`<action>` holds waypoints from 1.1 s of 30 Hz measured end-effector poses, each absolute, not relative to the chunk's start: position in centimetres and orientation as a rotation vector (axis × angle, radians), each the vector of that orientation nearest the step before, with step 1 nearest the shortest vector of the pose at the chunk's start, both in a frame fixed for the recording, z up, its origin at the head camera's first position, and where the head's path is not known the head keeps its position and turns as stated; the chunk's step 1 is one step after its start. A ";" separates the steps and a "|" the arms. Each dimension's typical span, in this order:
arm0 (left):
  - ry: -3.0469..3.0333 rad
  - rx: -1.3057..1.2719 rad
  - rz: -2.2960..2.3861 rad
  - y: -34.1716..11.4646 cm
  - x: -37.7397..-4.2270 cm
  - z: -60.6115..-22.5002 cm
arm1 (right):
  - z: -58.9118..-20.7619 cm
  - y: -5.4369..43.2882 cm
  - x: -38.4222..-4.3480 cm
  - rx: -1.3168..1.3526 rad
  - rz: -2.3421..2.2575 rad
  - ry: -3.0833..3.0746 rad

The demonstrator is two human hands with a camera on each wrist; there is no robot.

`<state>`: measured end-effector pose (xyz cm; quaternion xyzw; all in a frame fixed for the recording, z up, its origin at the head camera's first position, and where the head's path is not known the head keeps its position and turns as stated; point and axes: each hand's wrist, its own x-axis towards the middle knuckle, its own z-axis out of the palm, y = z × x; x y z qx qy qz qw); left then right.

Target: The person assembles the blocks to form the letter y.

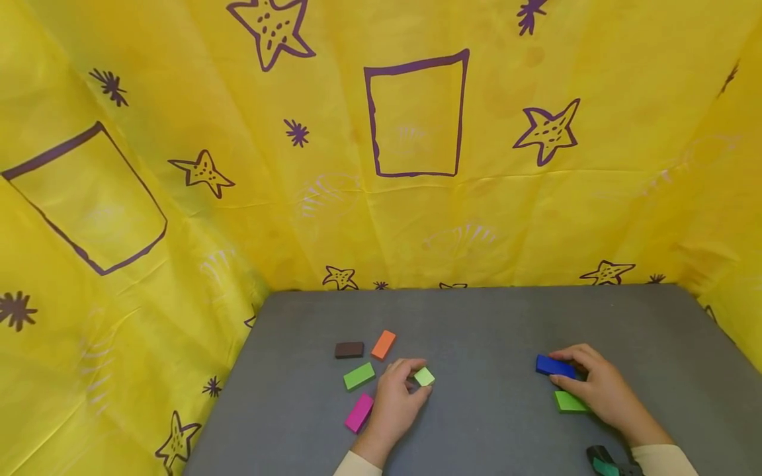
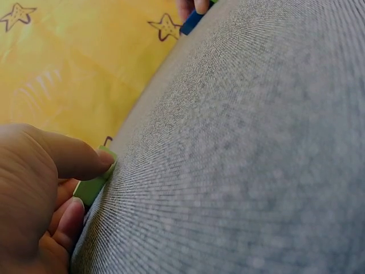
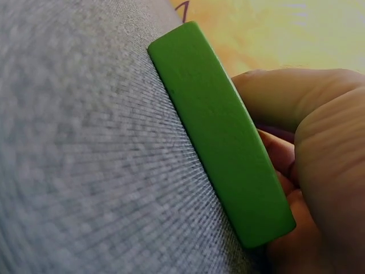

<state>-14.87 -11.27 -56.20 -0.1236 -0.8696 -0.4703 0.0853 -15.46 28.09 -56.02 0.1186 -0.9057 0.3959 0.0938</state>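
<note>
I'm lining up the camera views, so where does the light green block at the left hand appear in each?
Head: light green block right of the left hand, below centre.
Left wrist: light green block lower left, pinched.
Right wrist: not in it; the green block there is another.
Shared landmark: grey tabletop.

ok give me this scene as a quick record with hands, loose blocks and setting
left hand: pinches pale green block
right hand: grips blue block
loose near left: brown block, orange block, mid-green block, magenta block
loose near right: bright green block
surface: grey tabletop
backdrop: yellow cloth, purple starfish drawings
</note>
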 end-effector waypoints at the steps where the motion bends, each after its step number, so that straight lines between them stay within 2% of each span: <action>1: -2.590 -0.367 -1.406 -11.3 -14.9 -56.2 | -56.0 28.1 -15.5 0.348 1.168 -2.694; 33: -2.442 -0.225 -1.488 -11.2 -14.8 -56.5 | -55.6 27.6 -15.2 0.340 1.177 -2.654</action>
